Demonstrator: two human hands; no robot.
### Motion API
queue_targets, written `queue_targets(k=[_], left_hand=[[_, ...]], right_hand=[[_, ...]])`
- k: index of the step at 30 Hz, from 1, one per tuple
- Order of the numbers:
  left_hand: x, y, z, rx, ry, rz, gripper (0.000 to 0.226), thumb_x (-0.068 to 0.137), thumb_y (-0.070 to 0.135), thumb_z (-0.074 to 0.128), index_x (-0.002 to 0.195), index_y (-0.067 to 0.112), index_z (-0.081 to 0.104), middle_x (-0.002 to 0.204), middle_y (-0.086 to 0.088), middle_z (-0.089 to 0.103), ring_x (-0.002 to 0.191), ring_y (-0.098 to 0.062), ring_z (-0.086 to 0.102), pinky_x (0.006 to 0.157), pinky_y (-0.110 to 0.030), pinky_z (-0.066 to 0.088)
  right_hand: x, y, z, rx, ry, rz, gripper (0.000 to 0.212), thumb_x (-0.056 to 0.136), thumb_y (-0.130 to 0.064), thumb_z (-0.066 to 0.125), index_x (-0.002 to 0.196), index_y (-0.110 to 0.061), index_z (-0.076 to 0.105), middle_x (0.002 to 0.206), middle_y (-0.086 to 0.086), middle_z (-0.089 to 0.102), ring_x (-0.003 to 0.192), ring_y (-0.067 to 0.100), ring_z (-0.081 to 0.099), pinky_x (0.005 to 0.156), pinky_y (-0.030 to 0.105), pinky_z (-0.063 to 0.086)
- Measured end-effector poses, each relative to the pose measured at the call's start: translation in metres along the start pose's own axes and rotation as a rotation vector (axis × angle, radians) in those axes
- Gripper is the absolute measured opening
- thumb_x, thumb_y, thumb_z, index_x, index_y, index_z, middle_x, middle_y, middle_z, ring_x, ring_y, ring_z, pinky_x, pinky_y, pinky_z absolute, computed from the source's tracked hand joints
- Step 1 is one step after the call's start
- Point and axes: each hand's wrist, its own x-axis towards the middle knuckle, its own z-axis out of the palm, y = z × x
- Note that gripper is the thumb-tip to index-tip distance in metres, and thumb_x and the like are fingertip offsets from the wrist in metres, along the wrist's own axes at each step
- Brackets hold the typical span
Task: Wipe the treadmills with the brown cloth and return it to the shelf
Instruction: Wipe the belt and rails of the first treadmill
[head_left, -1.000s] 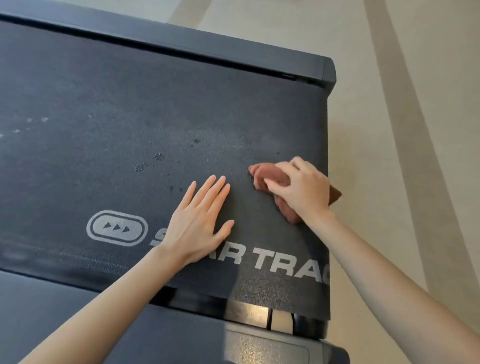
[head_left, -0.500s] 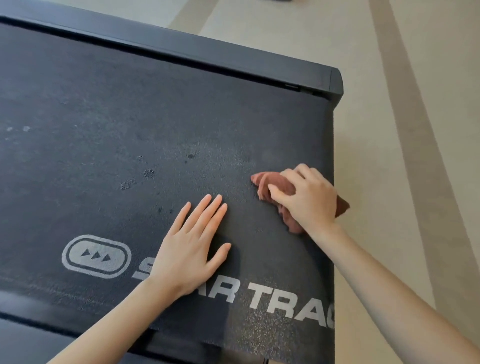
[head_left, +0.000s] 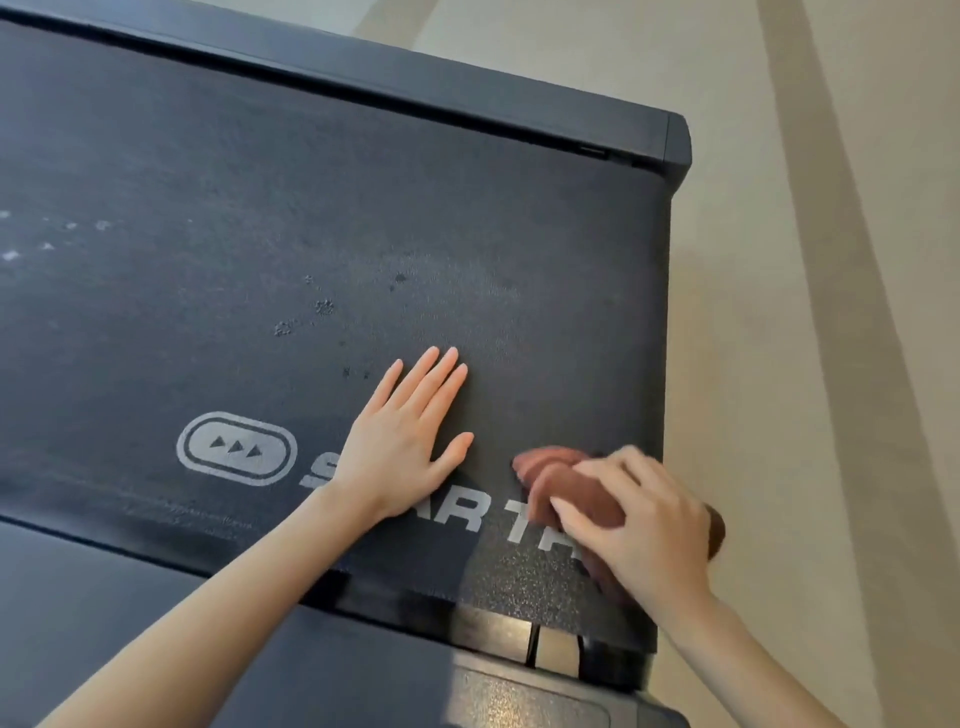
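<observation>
The right hand (head_left: 639, 525) is gripping the brown cloth (head_left: 566, 480), with the fingers curled over the top and the thumb tucked against its near side. The cloth is bunched into a wad and is lying on the treadmill (head_left: 260, 182) belt near the belt's right edge, covering part of the white lettering (head_left: 467, 519). One end of the cloth is sticking out beyond the little-finger side of the hand, past the belt edge. Bunching it this way is probably giving the palm a firm pad to bear down on.

The left hand (head_left: 405, 441) is lying flat on the belt just beside the cloth, fingers straight and together, thumb spread, holding nothing. It appears to be serving as a brace, steadying the person's lean and perhaps stopping the belt from sliding under the rubbing.

Several small dark spots (head_left: 324, 306) are showing on the belt beyond the left fingertips, and pale flecks (head_left: 10, 254) are showing at the far left; these areas are looking unwiped. The floor (head_left: 831, 312) is running alongside to the right.

Judgement: the wiping step is under way on this belt's end, with a good part of the surface outstanding. The shelf is not appearing in view, so the return step is not yet begun. Risk: the trailing cloth end is hanging off the edge and could be snagging at the side gap
</observation>
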Motion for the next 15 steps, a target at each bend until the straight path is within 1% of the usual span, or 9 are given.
queue_targets(k=[2, 5, 7, 9, 11, 13, 15], left_hand=[[-0.006, 0.002, 0.001, -0.017, 0.011, -0.001, 0.070, 0.091, 0.053, 0.017, 0.150, 0.014, 0.017, 0.158, 0.000, 0.008, 0.145, -0.014, -0.004, 0.119, -0.035, -0.001], [-0.024, 0.009, 0.008, -0.044, 0.011, 0.011, 0.070, 0.091, 0.052, 0.025, 0.149, 0.014, 0.019, 0.158, -0.001, 0.009, 0.146, -0.016, -0.001, 0.118, -0.036, 0.002], [-0.033, 0.013, 0.010, -0.041, 0.026, -0.001, 0.069, 0.091, 0.049, 0.029, 0.149, 0.013, 0.022, 0.157, -0.002, 0.012, 0.146, -0.017, 0.002, 0.117, -0.038, 0.006], [-0.034, 0.015, 0.009, -0.024, 0.026, -0.001, 0.068, 0.091, 0.049, 0.029, 0.148, 0.013, 0.023, 0.157, -0.002, 0.013, 0.146, -0.017, 0.003, 0.118, -0.038, 0.007], [-0.034, 0.016, 0.008, -0.013, 0.025, -0.005, 0.069, 0.090, 0.049, 0.027, 0.148, 0.012, 0.024, 0.157, -0.002, 0.013, 0.146, -0.017, 0.003, 0.118, -0.037, 0.006], [-0.034, 0.017, 0.007, -0.003, 0.022, -0.008, 0.069, 0.090, 0.050, 0.025, 0.148, 0.013, 0.023, 0.157, -0.001, 0.012, 0.145, -0.016, 0.002, 0.119, -0.036, 0.004], [-0.033, 0.017, 0.007, 0.001, 0.024, -0.010, 0.071, 0.089, 0.052, 0.022, 0.149, 0.014, 0.021, 0.158, 0.000, 0.010, 0.145, -0.014, -0.001, 0.119, -0.035, 0.001]], right_hand=[[-0.021, 0.002, -0.002, 0.017, -0.005, -0.024, 0.024, 0.075, -0.055, 0.062, 0.084, -0.033, 0.065, 0.078, -0.012, 0.053, 0.069, 0.012, 0.056, 0.054, 0.023, 0.039], [0.006, 0.005, 0.002, -0.001, 0.020, -0.065, 0.029, 0.076, -0.053, 0.061, 0.079, -0.025, 0.070, 0.073, -0.007, 0.058, 0.065, 0.012, 0.058, 0.055, 0.016, 0.032], [0.017, 0.006, 0.005, -0.001, 0.006, -0.106, 0.032, 0.078, -0.054, 0.060, 0.080, -0.024, 0.071, 0.074, -0.006, 0.060, 0.066, 0.012, 0.059, 0.054, 0.013, 0.030], [0.012, 0.010, 0.007, 0.002, 0.003, -0.113, 0.030, 0.078, -0.054, 0.060, 0.081, -0.026, 0.070, 0.074, -0.007, 0.059, 0.066, 0.012, 0.058, 0.051, 0.012, 0.028], [0.019, 0.012, 0.011, -0.033, 0.037, -0.123, 0.028, 0.078, -0.053, 0.062, 0.081, -0.026, 0.068, 0.074, -0.007, 0.057, 0.065, 0.013, 0.057, 0.050, 0.016, 0.030], [0.049, 0.002, 0.017, -0.083, 0.064, -0.071, 0.030, 0.079, -0.053, 0.062, 0.086, -0.025, 0.068, 0.078, -0.003, 0.059, 0.069, 0.017, 0.059, 0.054, 0.020, 0.034], [0.079, -0.011, 0.023, -0.153, 0.034, 0.019, 0.037, 0.085, -0.054, 0.056, 0.102, -0.024, 0.067, 0.094, 0.002, 0.063, 0.083, 0.020, 0.061, 0.062, 0.024, 0.041]])
